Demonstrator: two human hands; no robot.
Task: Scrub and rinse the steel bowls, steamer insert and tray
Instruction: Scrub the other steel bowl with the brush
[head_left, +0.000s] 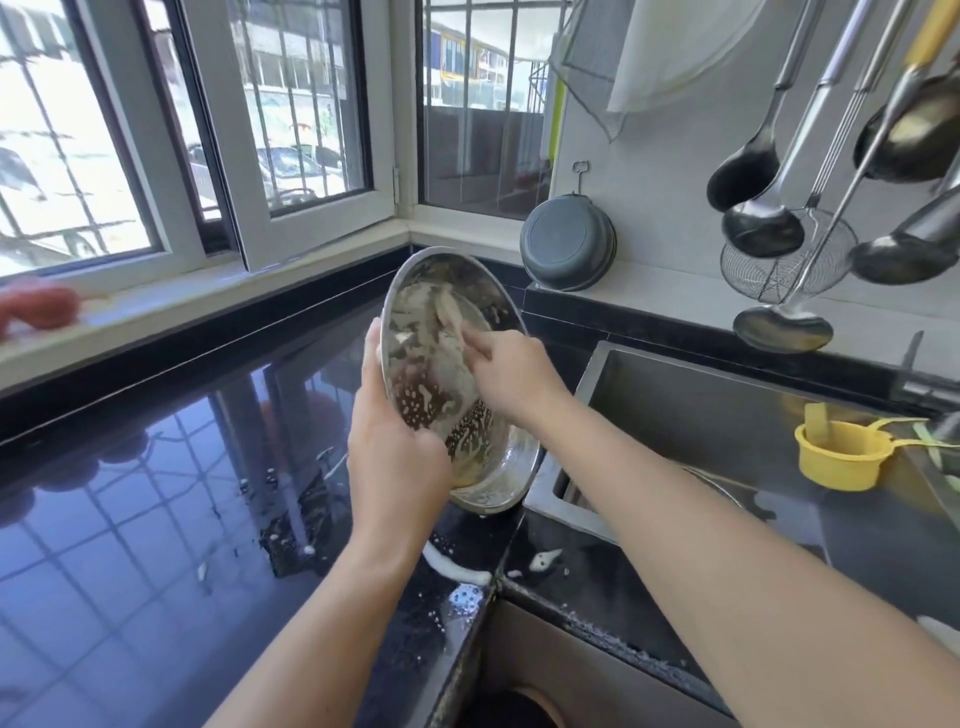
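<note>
Head: L hand (397, 457) grips bowl (441, 291), R hand (511, 376) maybe scrubbing.

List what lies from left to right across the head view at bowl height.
Red blurred object on the sill → left hand → steel bowl → right hand → sink → yellow cup.

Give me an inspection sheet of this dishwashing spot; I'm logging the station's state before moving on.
Surface: black counter, wet, suds near the sink.
Job's things: steel bowl, tilted, soapy inside; second bowl beneath it.
Clutter: yellow cup by the sink.
Grippers: left hand grips the upper bowl's rim; right hand scrubs inside it.
Cables: nothing seen.
Surroundings: ladles and dark pan on the wall; barred windows.
</note>
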